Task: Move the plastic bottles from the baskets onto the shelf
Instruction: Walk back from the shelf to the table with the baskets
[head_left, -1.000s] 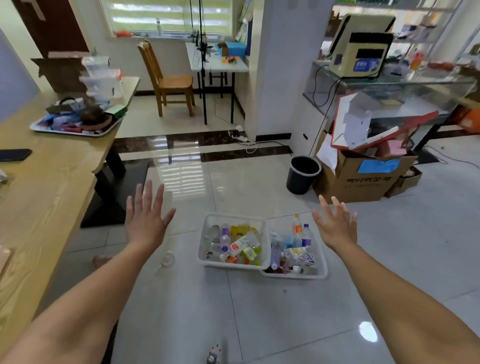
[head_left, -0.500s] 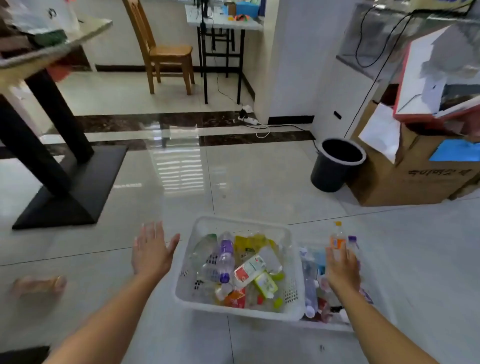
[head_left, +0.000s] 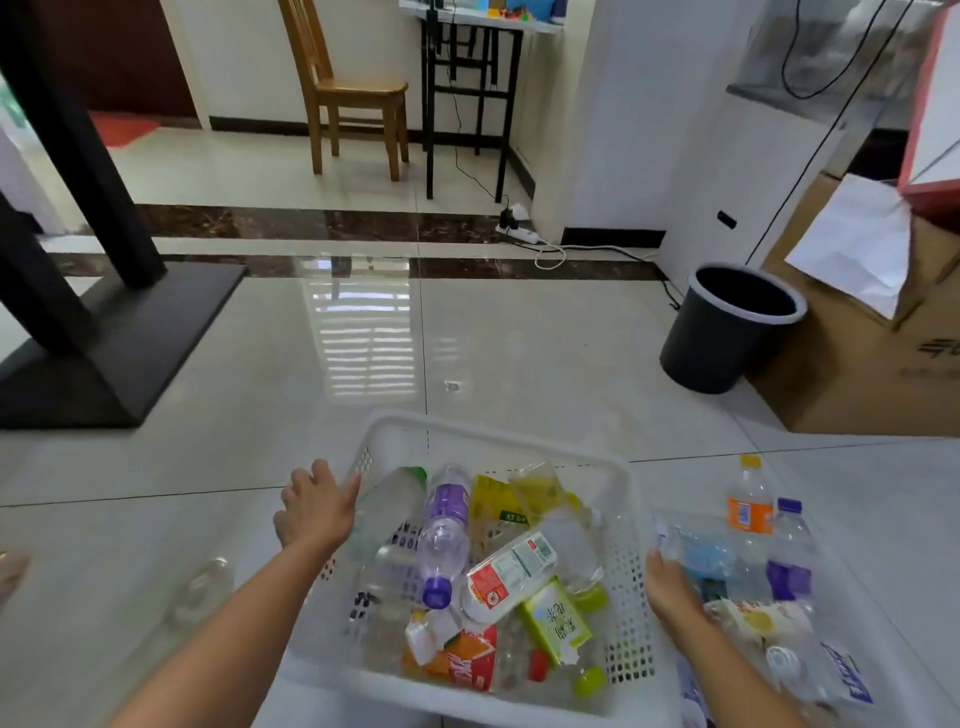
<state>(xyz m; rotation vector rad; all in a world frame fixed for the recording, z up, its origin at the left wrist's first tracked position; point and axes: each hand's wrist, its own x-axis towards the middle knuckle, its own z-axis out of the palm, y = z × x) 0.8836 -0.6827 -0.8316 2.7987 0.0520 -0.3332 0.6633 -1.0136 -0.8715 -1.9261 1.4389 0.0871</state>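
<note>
A white plastic basket (head_left: 467, 423) sits on the tiled floor in front of me, full of several plastic bottles, among them a purple-capped bottle (head_left: 444, 540) and a green-labelled one (head_left: 556, 621). My left hand (head_left: 317, 506) grips its left rim with curled fingers. My right hand (head_left: 670, 592) is down at the basket's right wall, in the gap to a second basket (head_left: 675, 517); its fingers are hidden. The second basket holds an upright orange-labelled bottle (head_left: 748, 512) and a purple-labelled bottle (head_left: 788, 566). No shelf is in view.
A black waste bin (head_left: 727, 332) and a cardboard box (head_left: 857, 384) stand at the right. A black table base (head_left: 104, 338) is at the left, a wooden chair (head_left: 353, 93) behind. A clear bottle (head_left: 200, 592) lies on the floor left of my arm.
I have come down close to the baskets. My left hand moved from open beside the basket to its left rim. My right hand dropped from the upright bottles to the gap between the baskets.
</note>
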